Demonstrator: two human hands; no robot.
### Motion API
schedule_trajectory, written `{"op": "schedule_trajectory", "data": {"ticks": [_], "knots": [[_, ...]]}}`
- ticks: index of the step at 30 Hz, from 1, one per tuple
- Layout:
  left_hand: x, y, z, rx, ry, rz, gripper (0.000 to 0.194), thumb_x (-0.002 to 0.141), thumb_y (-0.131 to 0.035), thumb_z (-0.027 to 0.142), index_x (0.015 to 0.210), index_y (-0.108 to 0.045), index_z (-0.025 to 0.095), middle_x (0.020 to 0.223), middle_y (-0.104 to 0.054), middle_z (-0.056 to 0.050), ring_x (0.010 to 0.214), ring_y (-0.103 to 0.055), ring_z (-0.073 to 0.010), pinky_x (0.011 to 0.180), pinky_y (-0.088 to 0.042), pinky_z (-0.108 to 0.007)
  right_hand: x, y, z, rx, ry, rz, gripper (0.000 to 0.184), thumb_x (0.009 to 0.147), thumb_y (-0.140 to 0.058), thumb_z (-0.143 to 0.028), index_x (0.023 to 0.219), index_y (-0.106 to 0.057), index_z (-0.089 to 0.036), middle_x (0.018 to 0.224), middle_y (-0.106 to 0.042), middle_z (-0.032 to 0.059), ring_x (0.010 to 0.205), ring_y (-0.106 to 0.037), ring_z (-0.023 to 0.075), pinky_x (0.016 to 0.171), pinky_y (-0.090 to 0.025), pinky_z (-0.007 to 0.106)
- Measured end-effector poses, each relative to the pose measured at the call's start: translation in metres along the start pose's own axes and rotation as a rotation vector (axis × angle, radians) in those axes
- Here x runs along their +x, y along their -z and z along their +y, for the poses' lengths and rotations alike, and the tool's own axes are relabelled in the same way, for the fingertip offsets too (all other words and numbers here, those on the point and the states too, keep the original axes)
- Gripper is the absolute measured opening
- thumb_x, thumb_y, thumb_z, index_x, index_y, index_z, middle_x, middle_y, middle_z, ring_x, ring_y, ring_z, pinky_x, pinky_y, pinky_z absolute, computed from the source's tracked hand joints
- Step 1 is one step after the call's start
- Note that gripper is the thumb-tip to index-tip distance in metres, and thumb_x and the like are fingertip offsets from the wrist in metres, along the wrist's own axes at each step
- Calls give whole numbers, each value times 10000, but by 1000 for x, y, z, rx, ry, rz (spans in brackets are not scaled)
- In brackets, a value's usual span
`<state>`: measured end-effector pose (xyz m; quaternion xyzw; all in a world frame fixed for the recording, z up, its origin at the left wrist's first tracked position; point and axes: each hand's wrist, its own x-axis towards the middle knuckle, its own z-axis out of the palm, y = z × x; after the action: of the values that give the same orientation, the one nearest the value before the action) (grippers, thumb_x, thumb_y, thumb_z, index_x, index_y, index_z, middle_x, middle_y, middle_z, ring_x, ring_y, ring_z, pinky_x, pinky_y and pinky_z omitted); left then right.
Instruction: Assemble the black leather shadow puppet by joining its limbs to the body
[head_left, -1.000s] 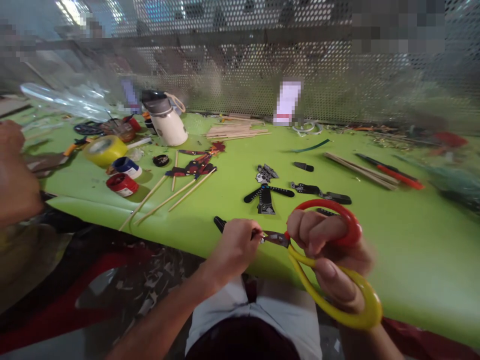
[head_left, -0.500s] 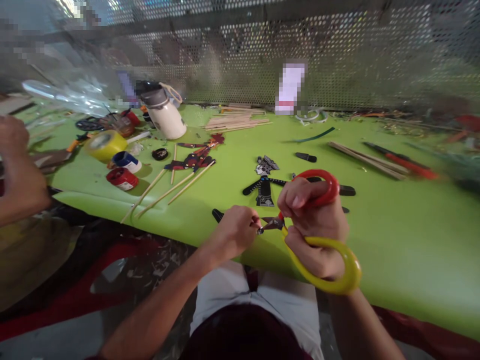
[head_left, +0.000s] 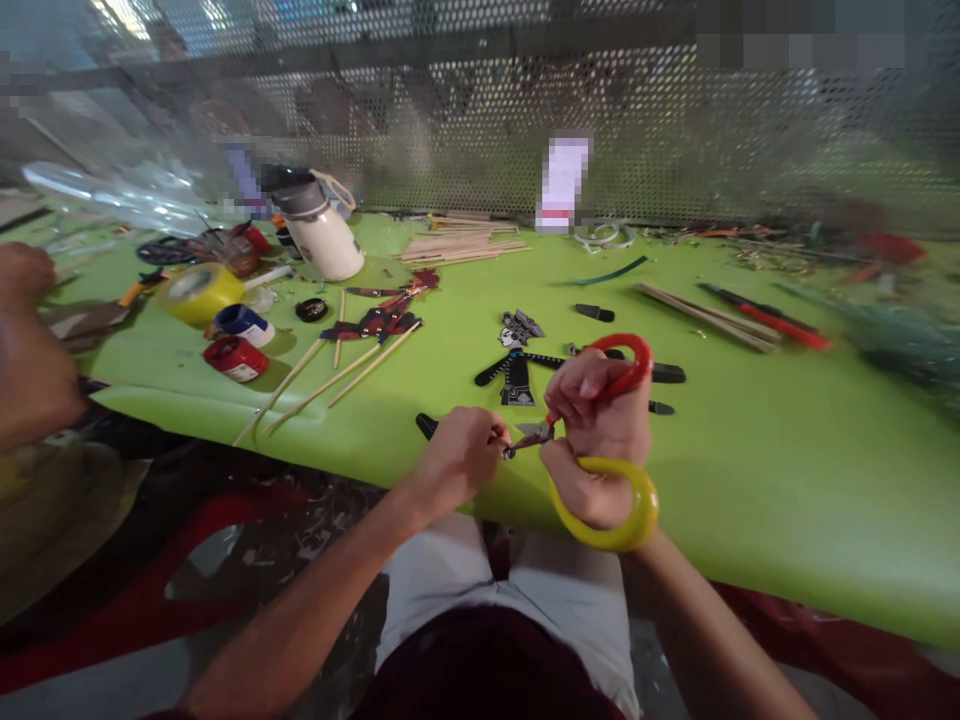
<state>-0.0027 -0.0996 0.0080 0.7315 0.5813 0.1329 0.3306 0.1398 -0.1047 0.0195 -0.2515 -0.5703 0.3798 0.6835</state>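
Over the table's near edge, my left hand [head_left: 461,452] is closed in a pinch on a small dark piece [head_left: 509,453], mostly hidden by the fingers. My right hand [head_left: 600,425] grips scissors [head_left: 536,434] with one red and one yellow handle loop. Their blades are a little apart, with the tips at the small piece. A black strip [head_left: 426,426] shows behind my left hand; I cannot tell whether it is held. Just beyond lies a black-and-grey flat jointed figure [head_left: 517,375] with a head, arms and torso. Loose black pieces [head_left: 667,373] lie partly behind my right hand.
Farther left are a red-brown jointed figure [head_left: 379,322] with sticks, tape rolls [head_left: 199,292] and a white bottle [head_left: 326,240]. Thin sticks [head_left: 457,245] lie at the back, near a mesh panel [head_left: 450,130]. A red-and-black tool [head_left: 765,315] is to the right. Another person's arm [head_left: 34,350] is at far left.
The view has shifted slightly. The scissors' yellow loop has come closer to the red one, and my right hand has moved left. My left hand keeps its pinch beside the blades.
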Motion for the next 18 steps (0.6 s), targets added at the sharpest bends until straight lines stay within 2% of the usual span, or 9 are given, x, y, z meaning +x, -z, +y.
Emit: {"op": "schedule_trajectory", "data": {"ticks": [4,8,11,14,18], "knots": [[-13,-11,1,67,17,120,147,871,-570,161,822,-708,143,794,-729,-87,736,-658,-225,661,-412,-287,-8,-6,-10,-138,73,186,460,480,-454,17,839,-380,-261,743,-320,-30,614,-337,140,512,-282,290],[-21,-19,-3,81,28,181,144,894,-562,185,897,-697,137,879,-725,-113,825,-660,-262,746,-445,-331,-10,-4,-11,-201,120,246,418,532,-497,-2,842,-387,-261,724,-330,-35,589,-362,138,508,-327,290],[-21,-15,-6,25,22,159,139,889,-574,207,867,-698,147,867,-729,-100,807,-664,-255,720,-452,-320,-9,5,-4,-222,155,225,408,580,-568,-16,836,-379,-271,699,-336,-45,549,-349,130,467,-309,274],[-20,-9,-9,-87,7,103,129,878,-598,233,841,-703,168,817,-740,-55,749,-677,-214,652,-453,-271,-8,12,0,-271,153,220,366,675,-643,-78,814,-366,-272,686,-314,-46,535,-327,130,450,-286,276],[-23,-7,-13,-260,-9,30,159,917,-563,268,906,-691,173,746,-722,-7,631,-669,-145,560,-461,-206,-11,15,-10,-216,215,247,349,715,-690,-148,839,-388,-268,709,-291,-46,551,-331,130,473,-317,292]]}}
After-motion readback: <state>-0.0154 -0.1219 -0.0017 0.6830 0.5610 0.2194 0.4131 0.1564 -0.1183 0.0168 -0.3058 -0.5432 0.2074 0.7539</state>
